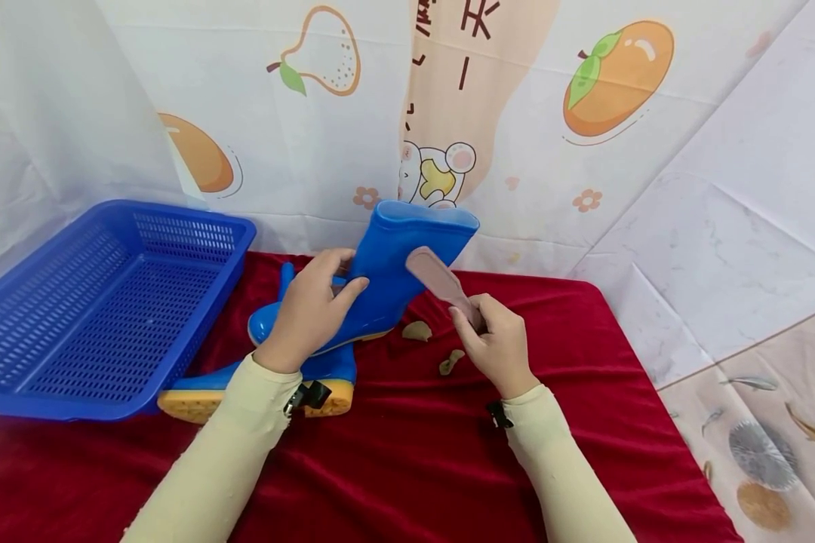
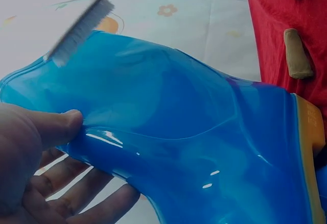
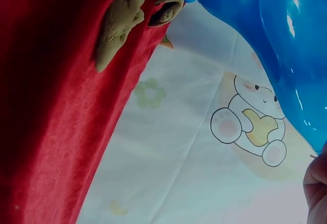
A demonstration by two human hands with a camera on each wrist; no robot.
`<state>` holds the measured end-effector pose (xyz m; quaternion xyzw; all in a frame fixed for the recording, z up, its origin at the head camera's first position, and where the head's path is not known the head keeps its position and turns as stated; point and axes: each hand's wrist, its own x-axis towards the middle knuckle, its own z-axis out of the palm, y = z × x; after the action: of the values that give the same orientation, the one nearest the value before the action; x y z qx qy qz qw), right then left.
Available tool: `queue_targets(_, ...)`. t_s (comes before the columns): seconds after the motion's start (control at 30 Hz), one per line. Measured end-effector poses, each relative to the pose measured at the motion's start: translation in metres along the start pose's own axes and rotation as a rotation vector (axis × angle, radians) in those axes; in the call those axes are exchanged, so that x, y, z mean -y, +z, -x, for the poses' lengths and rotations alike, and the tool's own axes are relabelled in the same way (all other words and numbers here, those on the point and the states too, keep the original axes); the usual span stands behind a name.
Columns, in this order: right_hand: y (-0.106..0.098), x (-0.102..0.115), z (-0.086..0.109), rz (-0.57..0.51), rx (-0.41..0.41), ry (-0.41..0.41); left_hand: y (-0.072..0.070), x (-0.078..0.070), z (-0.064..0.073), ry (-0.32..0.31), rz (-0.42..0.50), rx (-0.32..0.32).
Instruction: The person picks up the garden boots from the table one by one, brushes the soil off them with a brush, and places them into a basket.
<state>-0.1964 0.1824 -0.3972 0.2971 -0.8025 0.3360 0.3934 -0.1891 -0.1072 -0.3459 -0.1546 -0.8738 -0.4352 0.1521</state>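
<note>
My left hand (image 1: pixel 310 305) grips a blue rubber boot (image 1: pixel 407 245) by its shaft, with the toe toward the left and the opening up. In the left wrist view the thumb (image 2: pixel 61 127) lies on one side of the shaft and the fingers curl behind it. The handle of a brush (image 1: pixel 438 275) with a pinkish back is in my right hand (image 1: pixel 499 343). Its white bristles (image 2: pixel 84 27) are close to the upper shaft. Beneath the held boot, another blue boot (image 1: pixel 197 403) lies on its side, its yellow sole facing me.
A blue plastic basket (image 1: pixel 244 237) stands at the left, beside the lying boot. Two brownish lumps (image 1: pixel 417 330) rest on the red cloth (image 1: pixel 407 475), right of the boots. Behind the table hangs a white curtain (image 1: pixel 530 226) printed with fruit.
</note>
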Motion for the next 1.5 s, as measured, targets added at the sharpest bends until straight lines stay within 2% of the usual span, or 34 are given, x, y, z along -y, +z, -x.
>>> queue_targets(0.23, 0.001, -0.008, 0.002, 0.036, -0.110, 0.082, -0.001, 0.001, 0.000, -0.007, 0.028, -0.036)
queue_targets(0.43, -0.001, -0.012, 0.001, 0.047, -0.209, 0.137, -0.003, 0.005, -0.002, -0.025, 0.037, -0.033)
queue_targets(0.63, -0.003, -0.016, -0.001, 0.047, -0.262, 0.136, -0.003, 0.007, -0.004, -0.042, 0.057, -0.017)
queue_targets(0.8, -0.005, -0.016, -0.002, 0.043, -0.274, 0.108, -0.003, 0.009, -0.004, -0.031, 0.061, -0.008)
queue_targets(0.9, -0.005, -0.017, -0.002, 0.043, -0.294, 0.120, -0.003, 0.009, -0.005, -0.027, 0.060, 0.003)
queue_targets(1.1, -0.004, -0.019, -0.002, 0.054, -0.360, 0.193, -0.006, 0.013, -0.006, -0.035, 0.061, 0.073)
queue_targets(1.33, -0.007, -0.017, -0.003, 0.038, -0.344, 0.206, -0.009, 0.019, -0.006, -0.100, -0.062, 0.217)
queue_targets(1.5, -0.007, -0.017, -0.003, 0.030, -0.339, 0.206, -0.008, 0.020, -0.005, -0.126, -0.104, 0.228)
